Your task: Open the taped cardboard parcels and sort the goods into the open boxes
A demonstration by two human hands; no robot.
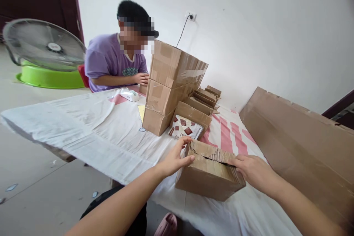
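Observation:
A small cardboard box (207, 180) sits in front of me on the cloth-covered table, its top flaps nearly together with a dark gap and torn corrugated edge between them. My left hand (177, 158) grips its far left corner, thumb and fingers apart on either side. At the right end of the gap, my right hand (251, 169) has its fingers closed on the flap edge, the fingertips partly hidden. Just beyond the box, a white printed packet with brown squares (186, 127) leans against an open cardboard box (193, 112).
Closed boxes are stacked (157, 97) beyond my left hand, with opened boxes (207, 97) behind the packet. A co-worker in purple (110, 59) sits across the table, near a white tape dispenser-like object (129, 95). A large cardboard sheet (298, 136) stands at right; a fan (47, 46) is at left.

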